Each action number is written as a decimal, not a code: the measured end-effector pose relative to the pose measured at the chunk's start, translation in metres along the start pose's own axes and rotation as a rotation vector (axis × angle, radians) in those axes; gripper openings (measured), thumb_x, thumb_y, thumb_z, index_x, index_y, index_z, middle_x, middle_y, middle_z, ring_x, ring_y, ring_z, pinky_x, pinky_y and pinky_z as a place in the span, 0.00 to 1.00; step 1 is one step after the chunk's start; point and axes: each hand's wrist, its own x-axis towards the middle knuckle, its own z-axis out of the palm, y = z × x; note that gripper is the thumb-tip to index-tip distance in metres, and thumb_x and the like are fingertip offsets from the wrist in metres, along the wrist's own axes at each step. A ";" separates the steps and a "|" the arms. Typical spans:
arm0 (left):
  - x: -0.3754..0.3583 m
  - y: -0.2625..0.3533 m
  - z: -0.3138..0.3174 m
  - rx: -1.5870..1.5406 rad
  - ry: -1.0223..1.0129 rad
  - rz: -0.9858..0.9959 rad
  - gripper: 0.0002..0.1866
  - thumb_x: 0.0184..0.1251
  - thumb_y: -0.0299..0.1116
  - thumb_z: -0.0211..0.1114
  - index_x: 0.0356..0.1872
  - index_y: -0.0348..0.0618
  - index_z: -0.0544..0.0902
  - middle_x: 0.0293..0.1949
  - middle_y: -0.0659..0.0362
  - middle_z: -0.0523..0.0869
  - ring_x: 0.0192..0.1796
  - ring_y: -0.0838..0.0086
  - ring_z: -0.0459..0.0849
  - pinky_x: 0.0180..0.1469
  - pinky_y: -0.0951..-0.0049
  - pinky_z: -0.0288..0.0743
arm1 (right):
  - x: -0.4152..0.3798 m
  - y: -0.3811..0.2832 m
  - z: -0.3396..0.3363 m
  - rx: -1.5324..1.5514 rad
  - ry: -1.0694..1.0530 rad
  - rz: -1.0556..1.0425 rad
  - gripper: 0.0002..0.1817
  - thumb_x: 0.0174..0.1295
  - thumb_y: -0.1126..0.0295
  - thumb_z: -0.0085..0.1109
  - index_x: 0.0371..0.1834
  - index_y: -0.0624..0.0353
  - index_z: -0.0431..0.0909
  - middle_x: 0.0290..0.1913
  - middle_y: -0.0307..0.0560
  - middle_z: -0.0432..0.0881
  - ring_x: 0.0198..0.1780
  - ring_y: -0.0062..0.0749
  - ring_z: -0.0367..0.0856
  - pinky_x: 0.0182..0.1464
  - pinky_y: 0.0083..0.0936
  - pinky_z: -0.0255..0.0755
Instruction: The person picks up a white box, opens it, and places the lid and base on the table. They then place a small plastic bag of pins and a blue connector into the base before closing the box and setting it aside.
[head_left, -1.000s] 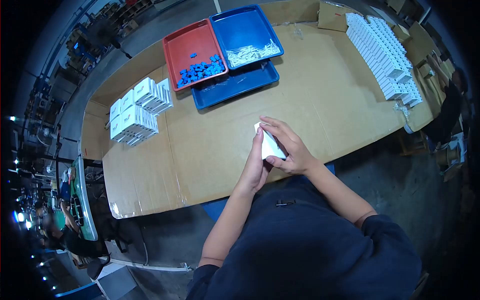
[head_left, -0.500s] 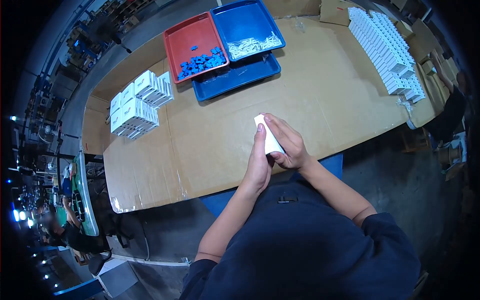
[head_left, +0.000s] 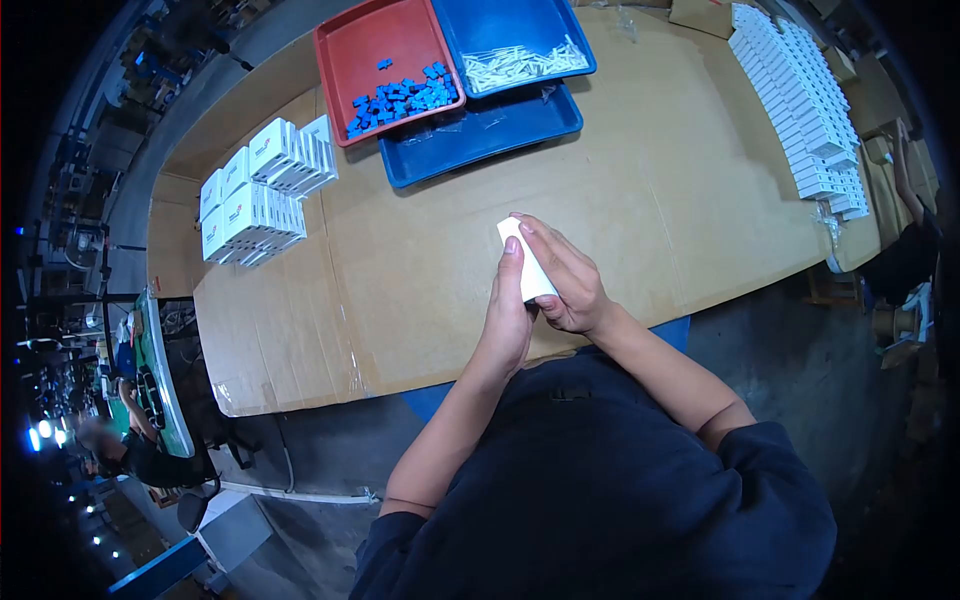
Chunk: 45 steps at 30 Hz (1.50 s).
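Note:
Both my hands hold one small white box (head_left: 524, 262) above the near edge of the cardboard-covered table (head_left: 640, 210). My left hand (head_left: 507, 320) presses its left side with fingers stretched up along it. My right hand (head_left: 563, 279) wraps the box from the right, fingers curled over its top. Most of the box is hidden between the hands.
A red tray (head_left: 370, 45) with small blue parts (head_left: 400, 100) and a blue tray (head_left: 520, 30) with white parts (head_left: 520, 62) sit at the far side on another blue tray (head_left: 480, 140). Stacked white boxes (head_left: 260, 190) stand left; a long row of white boxes (head_left: 800, 100) lies right. Another person (head_left: 115, 450) sits far left.
The box has turned from lying flatter in my hands to standing more on edge. My hands closed tighter around it, and the view shifted slightly.

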 end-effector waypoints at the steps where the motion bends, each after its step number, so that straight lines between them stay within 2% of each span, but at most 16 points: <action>1: 0.003 -0.001 -0.004 -0.012 -0.003 0.003 0.34 0.85 0.65 0.48 0.70 0.44 0.73 0.55 0.60 0.83 0.57 0.77 0.82 0.57 0.73 0.78 | 0.000 0.001 0.003 0.003 0.003 0.018 0.44 0.80 0.40 0.47 0.70 0.82 0.72 0.65 0.80 0.78 0.66 0.73 0.81 0.66 0.49 0.79; 6: 0.020 -0.002 -0.018 -0.085 -0.008 -0.013 0.33 0.86 0.63 0.47 0.71 0.44 0.71 0.57 0.59 0.83 0.59 0.77 0.82 0.60 0.71 0.78 | 0.001 0.014 0.014 0.049 -0.010 0.081 0.43 0.81 0.41 0.47 0.69 0.82 0.72 0.65 0.81 0.78 0.66 0.73 0.81 0.66 0.49 0.79; 12: 0.041 -0.001 -0.030 -0.194 0.042 -0.033 0.32 0.87 0.62 0.44 0.72 0.44 0.70 0.61 0.57 0.82 0.60 0.73 0.83 0.61 0.69 0.79 | 0.007 0.034 0.017 0.102 -0.165 0.191 0.39 0.82 0.43 0.46 0.74 0.73 0.72 0.72 0.71 0.76 0.72 0.63 0.77 0.73 0.45 0.73; 14: 0.047 -0.005 -0.037 -0.122 0.083 -0.014 0.34 0.88 0.59 0.45 0.78 0.41 0.66 0.62 0.55 0.81 0.63 0.71 0.81 0.65 0.68 0.76 | 0.012 0.032 0.014 0.320 -0.139 0.426 0.35 0.82 0.47 0.49 0.77 0.68 0.70 0.77 0.64 0.73 0.78 0.56 0.72 0.77 0.41 0.68; 15: 0.050 -0.006 -0.041 -0.124 0.089 -0.010 0.34 0.88 0.59 0.45 0.78 0.41 0.66 0.62 0.55 0.81 0.63 0.71 0.81 0.65 0.68 0.76 | 0.012 0.031 0.013 0.326 -0.143 0.424 0.35 0.82 0.47 0.49 0.77 0.68 0.70 0.77 0.64 0.73 0.78 0.56 0.72 0.77 0.41 0.68; 17: 0.054 -0.001 -0.045 0.214 0.105 0.267 0.34 0.90 0.46 0.48 0.84 0.36 0.54 0.63 0.53 0.79 0.63 0.73 0.78 0.66 0.70 0.73 | 0.013 0.027 0.011 0.325 -0.211 0.659 0.31 0.82 0.54 0.54 0.78 0.67 0.71 0.79 0.63 0.71 0.80 0.53 0.69 0.79 0.39 0.65; 18: 0.054 0.002 -0.047 0.217 0.107 0.271 0.34 0.90 0.46 0.48 0.84 0.36 0.54 0.63 0.53 0.79 0.63 0.73 0.78 0.66 0.70 0.73 | 0.013 0.026 0.011 0.328 -0.211 0.655 0.31 0.82 0.54 0.54 0.78 0.67 0.71 0.79 0.63 0.71 0.80 0.53 0.69 0.79 0.39 0.65; 20: 0.051 0.011 -0.044 0.346 0.105 0.358 0.34 0.90 0.36 0.46 0.87 0.37 0.45 0.70 0.49 0.74 0.68 0.70 0.75 0.71 0.68 0.68 | 0.015 0.022 0.008 0.366 -0.334 0.709 0.28 0.82 0.60 0.54 0.78 0.64 0.71 0.80 0.59 0.70 0.81 0.49 0.68 0.80 0.39 0.63; 24: 0.051 0.008 -0.039 0.362 0.099 0.391 0.34 0.89 0.36 0.44 0.87 0.38 0.44 0.78 0.45 0.65 0.76 0.64 0.68 0.78 0.64 0.61 | 0.019 0.017 0.012 0.363 -0.292 0.711 0.27 0.79 0.64 0.60 0.76 0.67 0.72 0.79 0.62 0.71 0.79 0.53 0.71 0.78 0.38 0.67; 26: 0.049 0.006 -0.034 0.373 0.147 0.383 0.36 0.90 0.47 0.41 0.88 0.43 0.45 0.79 0.44 0.63 0.80 0.59 0.64 0.82 0.62 0.54 | 0.019 0.016 0.015 0.338 -0.279 0.674 0.27 0.78 0.67 0.61 0.76 0.67 0.72 0.79 0.63 0.70 0.80 0.52 0.70 0.79 0.37 0.66; 29: 0.057 0.001 -0.038 0.296 0.090 0.443 0.35 0.89 0.40 0.43 0.87 0.37 0.44 0.83 0.43 0.54 0.83 0.59 0.57 0.83 0.60 0.52 | 0.023 0.013 0.014 0.322 -0.284 0.624 0.28 0.77 0.69 0.62 0.77 0.67 0.71 0.79 0.64 0.70 0.81 0.53 0.68 0.79 0.37 0.66; 30: 0.057 0.000 -0.038 0.296 0.089 0.450 0.35 0.89 0.40 0.43 0.87 0.37 0.44 0.83 0.43 0.54 0.83 0.59 0.57 0.83 0.60 0.52 | 0.024 0.014 0.013 0.320 -0.285 0.618 0.28 0.77 0.69 0.62 0.77 0.67 0.71 0.79 0.64 0.70 0.81 0.53 0.68 0.79 0.37 0.66; 32: 0.051 0.005 -0.034 0.362 0.075 0.420 0.37 0.90 0.51 0.39 0.88 0.44 0.43 0.77 0.44 0.65 0.80 0.59 0.64 0.82 0.60 0.53 | 0.024 0.015 0.011 0.289 -0.307 0.592 0.30 0.76 0.70 0.62 0.78 0.67 0.69 0.79 0.65 0.70 0.80 0.54 0.70 0.77 0.38 0.69; 35: 0.058 -0.004 -0.040 0.333 0.069 0.495 0.37 0.90 0.51 0.38 0.88 0.40 0.43 0.74 0.45 0.68 0.77 0.60 0.66 0.81 0.61 0.54 | 0.024 0.012 0.013 0.235 -0.303 0.568 0.30 0.74 0.72 0.63 0.78 0.67 0.70 0.78 0.65 0.71 0.78 0.56 0.72 0.75 0.38 0.72; 38: 0.062 -0.008 -0.048 0.323 0.020 0.556 0.36 0.89 0.45 0.42 0.86 0.35 0.45 0.80 0.43 0.58 0.81 0.60 0.61 0.82 0.59 0.53 | 0.020 0.013 0.014 0.200 -0.263 0.473 0.29 0.74 0.73 0.63 0.76 0.70 0.71 0.77 0.67 0.73 0.76 0.57 0.75 0.74 0.39 0.73; 45: 0.054 -0.002 -0.043 0.340 -0.020 0.588 0.36 0.89 0.45 0.43 0.86 0.34 0.46 0.75 0.45 0.64 0.77 0.62 0.65 0.80 0.60 0.57 | 0.015 0.018 0.012 0.109 -0.244 0.316 0.27 0.73 0.72 0.64 0.72 0.76 0.73 0.71 0.71 0.78 0.72 0.59 0.80 0.71 0.40 0.77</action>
